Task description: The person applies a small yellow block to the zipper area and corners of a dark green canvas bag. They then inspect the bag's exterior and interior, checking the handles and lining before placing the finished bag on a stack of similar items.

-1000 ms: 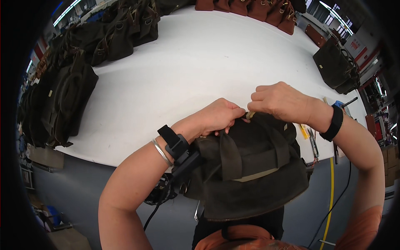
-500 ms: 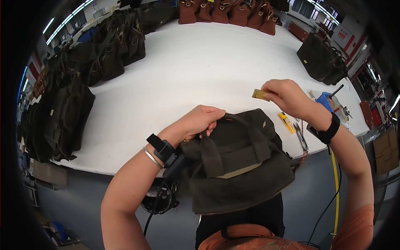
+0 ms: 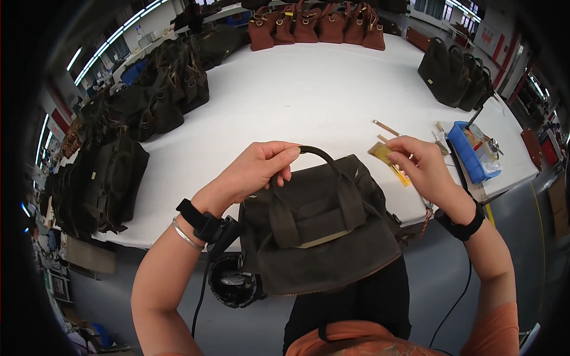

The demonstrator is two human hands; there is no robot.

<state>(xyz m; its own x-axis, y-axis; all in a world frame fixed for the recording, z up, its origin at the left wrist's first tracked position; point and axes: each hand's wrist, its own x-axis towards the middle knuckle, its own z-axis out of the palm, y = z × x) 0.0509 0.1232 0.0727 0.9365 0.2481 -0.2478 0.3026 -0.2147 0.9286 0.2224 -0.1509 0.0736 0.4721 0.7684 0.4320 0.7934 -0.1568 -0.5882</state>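
A dark olive handbag (image 3: pixel 332 261) rests against my lap at the table's front edge, its zipped edge toward me. My left hand (image 3: pixel 255 169) is closed, thumb and fingers pinching one end of the bag's raised handle (image 3: pixel 320 155). To the right of the bag, over the table, my right hand (image 3: pixel 424 166) has its thumb and fingertips at a small flat yellowish-brown block (image 3: pixel 380 150) and appears to pinch its edge. Under and beside that block, a yellow tool (image 3: pixel 401 174) is partly hidden.
A blue bin (image 3: pixel 469 155) of small tools stands to the right. Flat strips (image 3: pixel 386 127) lie behind the right hand. Dark bags (image 3: pixel 110 184) line the table's left side; more (image 3: pixel 445 74) stand back right. Brown bags (image 3: pixel 320 26) stand at the far edge. A lined waste bin (image 3: pixel 233 285) is below.
My right hand has lowered the yellowish block toward the yellow tool on the table. The left hand still holds the handle, which now arches up more. The view has shifted slightly.
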